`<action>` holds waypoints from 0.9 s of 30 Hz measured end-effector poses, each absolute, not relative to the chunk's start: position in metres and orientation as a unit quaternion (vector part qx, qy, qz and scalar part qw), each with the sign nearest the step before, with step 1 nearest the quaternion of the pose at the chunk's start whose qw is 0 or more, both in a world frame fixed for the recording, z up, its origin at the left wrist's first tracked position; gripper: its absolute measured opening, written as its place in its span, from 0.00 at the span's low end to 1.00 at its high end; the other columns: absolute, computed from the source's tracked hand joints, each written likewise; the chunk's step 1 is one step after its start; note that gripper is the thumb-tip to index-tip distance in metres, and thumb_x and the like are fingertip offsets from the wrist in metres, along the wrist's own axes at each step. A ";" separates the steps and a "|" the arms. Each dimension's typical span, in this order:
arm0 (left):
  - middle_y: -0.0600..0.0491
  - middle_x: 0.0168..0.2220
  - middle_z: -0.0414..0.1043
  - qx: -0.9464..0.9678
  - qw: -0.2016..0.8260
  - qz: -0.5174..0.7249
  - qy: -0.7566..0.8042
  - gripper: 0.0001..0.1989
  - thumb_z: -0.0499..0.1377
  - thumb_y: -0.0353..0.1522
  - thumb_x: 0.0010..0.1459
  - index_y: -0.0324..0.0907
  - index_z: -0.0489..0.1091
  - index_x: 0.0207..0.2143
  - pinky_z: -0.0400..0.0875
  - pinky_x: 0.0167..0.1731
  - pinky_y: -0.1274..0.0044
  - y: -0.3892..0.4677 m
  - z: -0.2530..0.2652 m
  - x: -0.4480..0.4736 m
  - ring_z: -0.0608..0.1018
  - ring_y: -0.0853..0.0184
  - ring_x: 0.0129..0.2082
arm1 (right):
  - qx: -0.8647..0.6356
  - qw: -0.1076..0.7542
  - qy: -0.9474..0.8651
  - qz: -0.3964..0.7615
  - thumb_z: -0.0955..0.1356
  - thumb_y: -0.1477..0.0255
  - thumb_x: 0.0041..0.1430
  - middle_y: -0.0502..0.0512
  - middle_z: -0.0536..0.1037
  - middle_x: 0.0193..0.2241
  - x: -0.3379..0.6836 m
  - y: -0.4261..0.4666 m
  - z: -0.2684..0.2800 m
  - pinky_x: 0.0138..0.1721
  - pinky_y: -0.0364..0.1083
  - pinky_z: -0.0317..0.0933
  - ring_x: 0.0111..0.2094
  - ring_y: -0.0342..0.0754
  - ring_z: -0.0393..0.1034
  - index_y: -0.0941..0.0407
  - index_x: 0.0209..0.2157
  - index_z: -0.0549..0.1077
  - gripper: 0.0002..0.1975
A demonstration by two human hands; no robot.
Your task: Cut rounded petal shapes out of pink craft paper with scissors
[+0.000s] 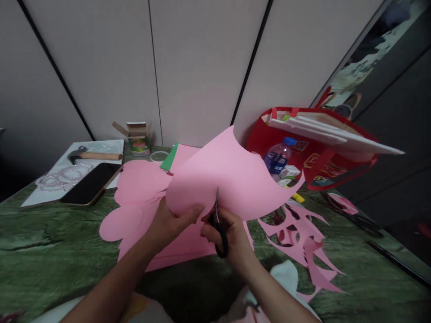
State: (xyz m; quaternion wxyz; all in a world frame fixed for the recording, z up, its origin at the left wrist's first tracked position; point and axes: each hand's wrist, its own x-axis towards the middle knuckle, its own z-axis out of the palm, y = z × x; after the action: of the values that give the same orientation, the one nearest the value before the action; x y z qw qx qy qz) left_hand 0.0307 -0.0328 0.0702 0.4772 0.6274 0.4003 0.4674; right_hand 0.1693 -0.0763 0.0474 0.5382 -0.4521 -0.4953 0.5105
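A large sheet of pink paper [222, 166] with curved cut edges is raised above the table. My left hand [173, 220] pinches its lower left part, thumb on the near face and the other fingers hidden behind. In my right hand [232, 233] is a pair of black-handled scissors [220, 240], its blade lying over the lower middle of the sheet. The lower blade is hidden, so how far the scissors are spread I cannot tell. Beneath the hands lie more pink sheets [185, 242] and rounded pink cut-outs [123, 222].
Curly pink scraps [313, 251] lie at right, near a black pen [399, 260]. Behind stand a red bag [299, 166] and a blue-capped bottle [278, 157]. At left are a phone [89, 184], a hammer [97, 155] and a small open box [138, 141].
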 end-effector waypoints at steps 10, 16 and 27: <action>0.59 0.17 0.68 0.624 0.483 0.471 0.395 0.07 0.62 0.32 0.46 0.40 0.66 0.22 0.65 0.16 0.83 -0.031 0.069 0.031 0.71 0.73 0.18 | -0.471 0.526 -0.499 0.502 0.71 0.65 0.43 0.44 0.63 0.15 0.170 -0.077 0.048 0.19 0.41 0.49 0.18 0.40 0.56 0.57 0.25 0.67 0.12; 0.59 0.16 0.67 0.624 0.472 0.469 0.411 0.09 0.61 0.33 0.46 0.39 0.65 0.20 0.65 0.17 0.84 -0.030 0.068 0.030 0.70 0.74 0.18 | -0.466 0.525 -0.505 0.501 0.71 0.65 0.42 0.44 0.63 0.14 0.169 -0.076 0.051 0.18 0.40 0.49 0.17 0.39 0.56 0.56 0.23 0.66 0.12; 0.58 0.18 0.67 0.623 0.469 0.476 0.406 0.08 0.61 0.34 0.47 0.40 0.66 0.21 0.65 0.18 0.82 -0.028 0.064 0.028 0.70 0.73 0.19 | -0.463 0.528 -0.502 0.505 0.71 0.64 0.41 0.43 0.63 0.13 0.168 -0.076 0.052 0.17 0.40 0.50 0.15 0.39 0.57 0.56 0.22 0.66 0.13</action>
State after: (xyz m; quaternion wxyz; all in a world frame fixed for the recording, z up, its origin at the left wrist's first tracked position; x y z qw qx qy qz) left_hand 0.0285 -0.0277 0.0635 0.4694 0.6233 0.4062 0.4756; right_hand 0.1685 -0.0758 0.0522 0.5276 -0.4626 -0.5023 0.5053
